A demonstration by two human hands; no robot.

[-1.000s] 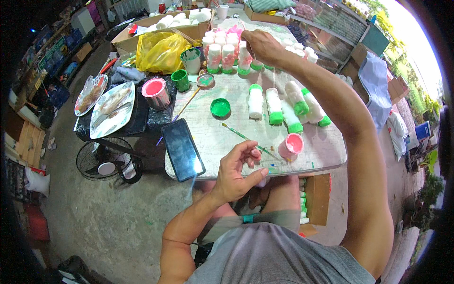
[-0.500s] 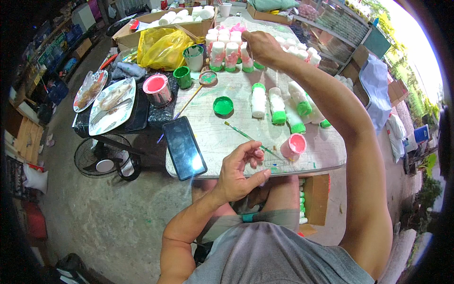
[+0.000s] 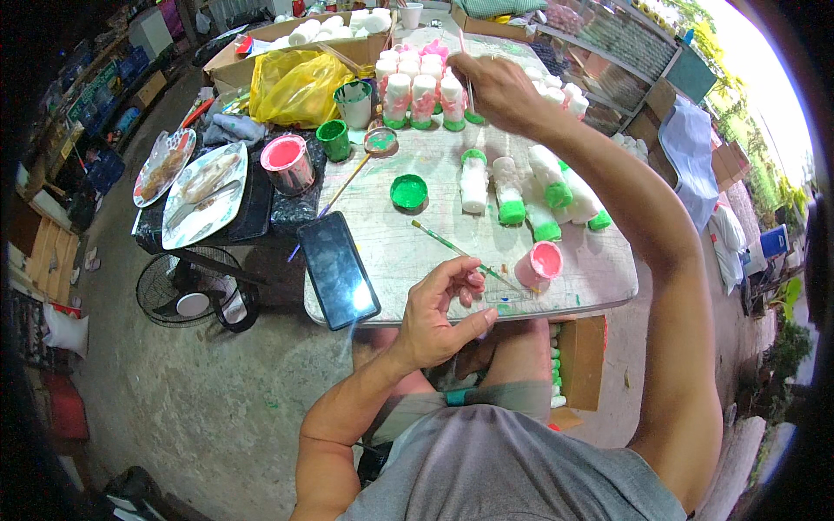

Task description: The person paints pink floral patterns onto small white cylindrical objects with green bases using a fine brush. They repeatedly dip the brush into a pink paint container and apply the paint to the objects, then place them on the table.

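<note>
My right hand (image 3: 499, 91) reaches to the far side of the table, fingers closed on a thin pale stick (image 3: 464, 39) that points up; its lower end shows below the fingers. Beside it stands a tight group of white foam-like cylinders (image 3: 423, 97) with pink middles and green bases. Over the near table edge hovers my left hand (image 3: 439, 317), its thumb apart from its curled fingers and nothing in it. A paintbrush (image 3: 443, 240) lies just beyond it, and a small cup of pink paint (image 3: 539, 266) stands to its right. Several white cylinders with green ends (image 3: 509, 191) lie mid-right.
A green lid (image 3: 408, 192) and a phone (image 3: 339, 271) overhanging the edge lie on the table (image 3: 391, 278). Pink (image 3: 288, 165) and green (image 3: 334, 141) paint pots stand left, near a yellow bag (image 3: 295, 89) and plates (image 3: 205, 195). An open box (image 3: 580, 365) sits below.
My right hand has shifted slightly rightward, uncovering more of the nearest standing cylinder. The thin stick now shows above the fingers. My left hand stays in place.
</note>
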